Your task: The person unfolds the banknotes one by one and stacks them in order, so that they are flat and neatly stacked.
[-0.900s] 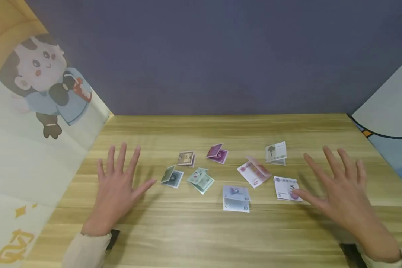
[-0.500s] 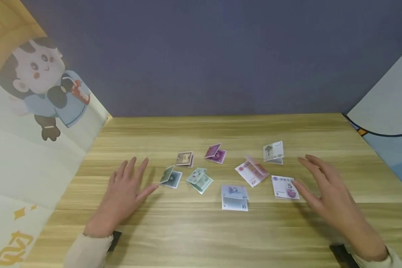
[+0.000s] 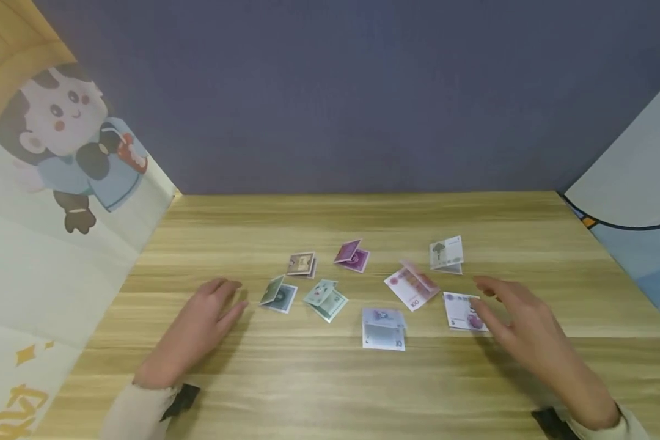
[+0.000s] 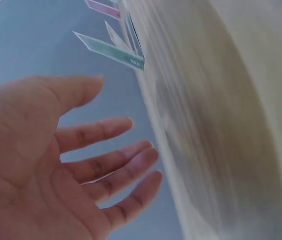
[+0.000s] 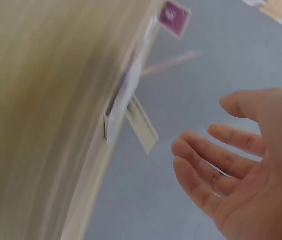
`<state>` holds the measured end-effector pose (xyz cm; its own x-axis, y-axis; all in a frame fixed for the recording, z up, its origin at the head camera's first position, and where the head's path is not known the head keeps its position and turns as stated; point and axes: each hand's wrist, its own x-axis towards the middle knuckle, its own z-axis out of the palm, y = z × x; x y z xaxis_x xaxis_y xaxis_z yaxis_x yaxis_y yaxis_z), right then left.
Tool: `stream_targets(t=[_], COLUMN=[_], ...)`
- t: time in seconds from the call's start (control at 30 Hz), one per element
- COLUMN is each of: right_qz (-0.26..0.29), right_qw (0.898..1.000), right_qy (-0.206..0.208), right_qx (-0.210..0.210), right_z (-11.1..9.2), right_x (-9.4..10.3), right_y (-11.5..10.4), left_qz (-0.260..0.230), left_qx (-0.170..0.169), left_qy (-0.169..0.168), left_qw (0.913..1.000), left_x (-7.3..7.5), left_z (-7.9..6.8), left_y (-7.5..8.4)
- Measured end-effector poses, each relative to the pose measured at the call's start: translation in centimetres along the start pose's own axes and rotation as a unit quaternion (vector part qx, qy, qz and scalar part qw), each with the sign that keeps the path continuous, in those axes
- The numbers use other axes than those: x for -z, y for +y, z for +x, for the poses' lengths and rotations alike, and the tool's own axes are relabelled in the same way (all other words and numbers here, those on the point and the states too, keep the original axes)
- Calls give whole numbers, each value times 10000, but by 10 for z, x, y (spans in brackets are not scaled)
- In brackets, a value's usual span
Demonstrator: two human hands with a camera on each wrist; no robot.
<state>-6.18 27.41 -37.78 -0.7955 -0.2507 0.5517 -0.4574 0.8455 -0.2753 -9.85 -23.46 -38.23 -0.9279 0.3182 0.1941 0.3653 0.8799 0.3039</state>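
My left hand [image 3: 200, 324] hovers over the table's left side, fingers loosely bent and holding nothing. Its thumb points toward a dark green folded banknote [image 3: 283, 299]. On the other side, my right hand [image 3: 533, 330] is held with relaxed fingers, and its thumb overlaps a white-and-purple folded banknote [image 3: 458, 315] in the head view. Between the hands lie more folded notes: brown [image 3: 299, 264], magenta [image 3: 356, 260], light green [image 3: 332, 304], red [image 3: 408, 291], blue [image 3: 384, 337] and pale olive [image 3: 445, 252]. In the right wrist view the right hand [image 5: 240, 165] has nothing in its grasp.
The notes lie on a wood-grain table [image 3: 308, 391], some with one half standing up from the fold. A dark blue-grey panel [image 3: 363, 98] rises behind the table. Cartoon-printed walls stand left [image 3: 33, 256] and right [image 3: 632, 159].
Both hands have gone from spread, straight fingers to loosely bent ones and come lower. The right hand has shifted left, toward the white-and-purple banknote. The banknotes stay in place.
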Motion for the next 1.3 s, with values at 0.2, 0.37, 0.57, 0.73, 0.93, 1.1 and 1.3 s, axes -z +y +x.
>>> stream_targets(t=[0.2, 0.37, 0.57, 0.73, 0.93, 1.1, 1.3], right_qz=[-103, -261, -454, -646, -630, -530, -402], right_qw=[9993, 9973, 9924, 9862, 9878, 9937, 9961], right_qy=[-287, -480, -1063, -1503, -1393, -860, -261], right_qx=[209, 499, 414, 250, 283, 491, 738], right_z=[14, 30, 53, 65, 65, 64, 69], right_x=[-10, -19, -33, -47, -52, -51, -47], right_y=[-9, -13, -19, -24, -21, -17, -20], left_qz=[-483, -634, -1100, -1547, -1955, -2206, -2410], left_qx=[84, 85, -37, -58, 71, 161, -139], left_qy=[70, 0, -16, -94, -336, -396, 35], left_qw=[9988, 9980, 9939, 9879, 9801, 9744, 9704], left_x=[-4, -8, -8, -13, -12, -11, -10], left_z=[-1, -1, 5, 6, 6, 7, 7], left_y=[-1, -1, -3, -4, 4, 10, 26])
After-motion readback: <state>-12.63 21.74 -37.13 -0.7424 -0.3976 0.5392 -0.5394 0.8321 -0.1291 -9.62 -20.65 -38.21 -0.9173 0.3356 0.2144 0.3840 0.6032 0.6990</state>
